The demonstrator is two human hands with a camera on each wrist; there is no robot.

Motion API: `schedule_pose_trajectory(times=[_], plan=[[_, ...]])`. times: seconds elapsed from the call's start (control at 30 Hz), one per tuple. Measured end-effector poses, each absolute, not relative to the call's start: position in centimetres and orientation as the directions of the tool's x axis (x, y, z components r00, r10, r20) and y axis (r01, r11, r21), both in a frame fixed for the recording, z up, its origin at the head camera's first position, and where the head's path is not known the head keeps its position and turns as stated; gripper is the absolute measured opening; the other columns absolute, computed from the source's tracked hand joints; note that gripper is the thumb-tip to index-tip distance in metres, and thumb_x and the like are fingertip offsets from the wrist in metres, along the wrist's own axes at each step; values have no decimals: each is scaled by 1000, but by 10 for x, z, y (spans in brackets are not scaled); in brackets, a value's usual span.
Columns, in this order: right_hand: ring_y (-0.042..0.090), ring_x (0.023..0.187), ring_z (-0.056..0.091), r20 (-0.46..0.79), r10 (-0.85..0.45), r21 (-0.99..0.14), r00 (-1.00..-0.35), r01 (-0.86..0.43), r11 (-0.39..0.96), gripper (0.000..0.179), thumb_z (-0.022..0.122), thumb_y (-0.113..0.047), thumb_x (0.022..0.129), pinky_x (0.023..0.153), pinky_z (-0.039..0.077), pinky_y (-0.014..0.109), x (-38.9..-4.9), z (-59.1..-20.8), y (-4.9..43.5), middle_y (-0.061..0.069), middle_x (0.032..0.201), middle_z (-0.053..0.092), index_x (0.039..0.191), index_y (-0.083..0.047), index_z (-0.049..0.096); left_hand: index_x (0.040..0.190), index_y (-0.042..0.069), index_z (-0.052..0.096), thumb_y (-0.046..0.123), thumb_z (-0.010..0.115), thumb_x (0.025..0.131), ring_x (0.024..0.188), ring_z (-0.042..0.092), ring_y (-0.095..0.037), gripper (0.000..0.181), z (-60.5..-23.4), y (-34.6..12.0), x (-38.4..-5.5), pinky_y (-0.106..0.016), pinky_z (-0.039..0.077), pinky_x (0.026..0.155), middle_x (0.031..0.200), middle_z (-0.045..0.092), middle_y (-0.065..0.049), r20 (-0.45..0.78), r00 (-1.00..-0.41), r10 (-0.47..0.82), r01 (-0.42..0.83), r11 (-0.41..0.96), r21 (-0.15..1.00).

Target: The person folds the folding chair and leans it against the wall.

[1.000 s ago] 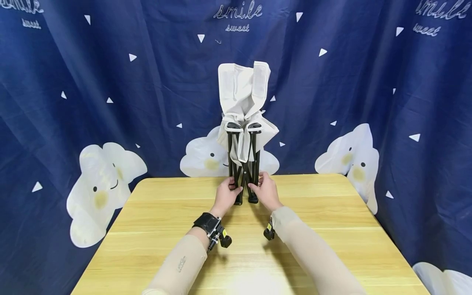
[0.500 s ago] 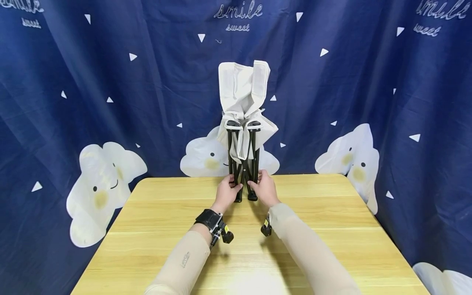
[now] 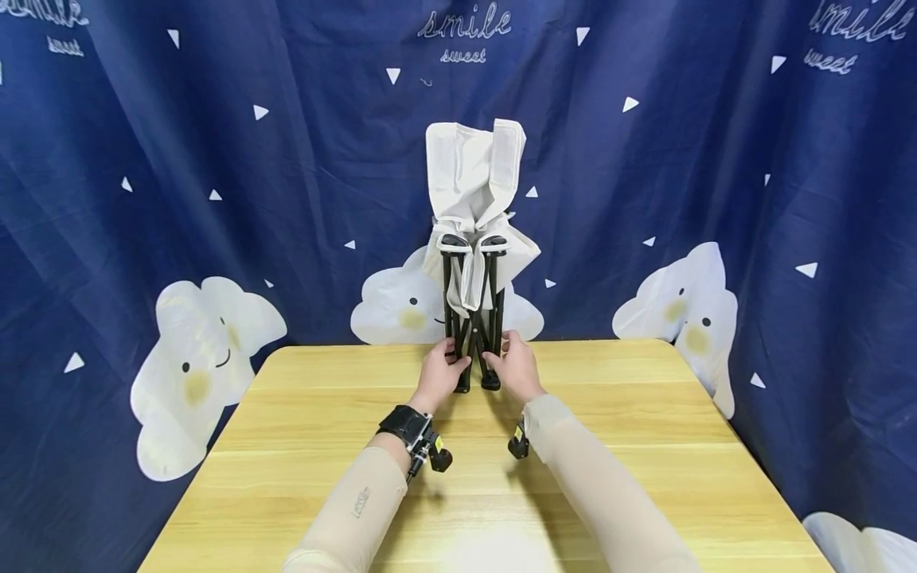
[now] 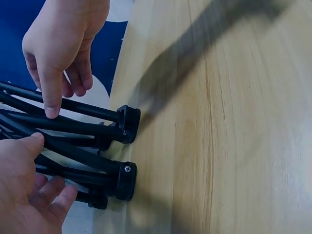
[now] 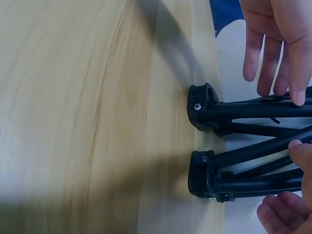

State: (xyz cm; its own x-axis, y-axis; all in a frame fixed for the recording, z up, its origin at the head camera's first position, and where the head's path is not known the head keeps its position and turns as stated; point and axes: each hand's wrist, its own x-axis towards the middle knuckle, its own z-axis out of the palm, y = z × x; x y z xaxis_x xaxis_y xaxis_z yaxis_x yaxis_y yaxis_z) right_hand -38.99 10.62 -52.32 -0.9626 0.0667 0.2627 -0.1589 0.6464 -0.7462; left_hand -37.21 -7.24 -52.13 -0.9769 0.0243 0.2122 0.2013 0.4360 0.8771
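Observation:
A small folding chair with white fabric [image 3: 469, 191] over a black tubular frame [image 3: 495, 294] stands folded upright at the table's far edge. My left hand [image 3: 437, 376] grips the lower left legs, thumb in front and fingers behind on the outer side. Opposite it, my right hand [image 3: 517, 372] holds the lower right legs the same way. In the left wrist view, the left thumb [image 4: 32, 143] presses a black tube. The right wrist view shows the right thumb [image 5: 298, 148] against a tube, near the black plastic feet [image 5: 201, 173]. Some fingers are partly hidden behind the legs.
The light wooden table [image 3: 358, 422] stretches out in front of the chair. Close behind it hangs a dark blue curtain [image 3: 308, 199] with cloud and triangle prints. A black strap [image 3: 404, 426] with a camera sits on my left wrist.
Both hands and the chair legs shifted very slightly up in the head view between one second and half a second ago. Since then they hold almost still, with the same grip.

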Motion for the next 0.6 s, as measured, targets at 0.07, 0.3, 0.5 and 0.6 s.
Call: schedule_pose_trajectory(times=[0.07,0.3,0.5,0.6], plan=[[36,97,72,261,65,-750,-963,-160,642,56,83,-21,97,88,60,53,-389,-523,108,25,117,73,142,1,58,152,-4,56,13,73,104,127,70,-45,53,-522,-75,-374,-53,61,105,142,65,-29,210,-977,26,200,439,876],[39,104,73,242,63,-774,-968,-154,614,56,82,-22,98,94,60,54,-385,-520,115,27,121,73,142,2,58,155,-7,50,14,74,103,133,65,-48,61,-524,-88,-376,-55,57,112,150,60,-31,179,-983,35,177,421,889],[40,107,72,239,44,-770,-970,-161,618,56,80,-22,99,97,60,54,-379,-514,126,28,123,72,143,4,57,155,-9,48,19,75,103,138,61,-49,65,-523,-103,-374,-59,51,118,154,57,-31,190,-981,40,186,468,864],[42,108,72,242,36,-766,-970,-168,621,54,79,-22,100,97,59,56,-376,-509,132,29,123,71,141,5,57,155,-7,49,19,75,103,138,61,-47,65,-521,-112,-374,-59,50,118,155,57,-30,206,-978,35,196,494,847]])
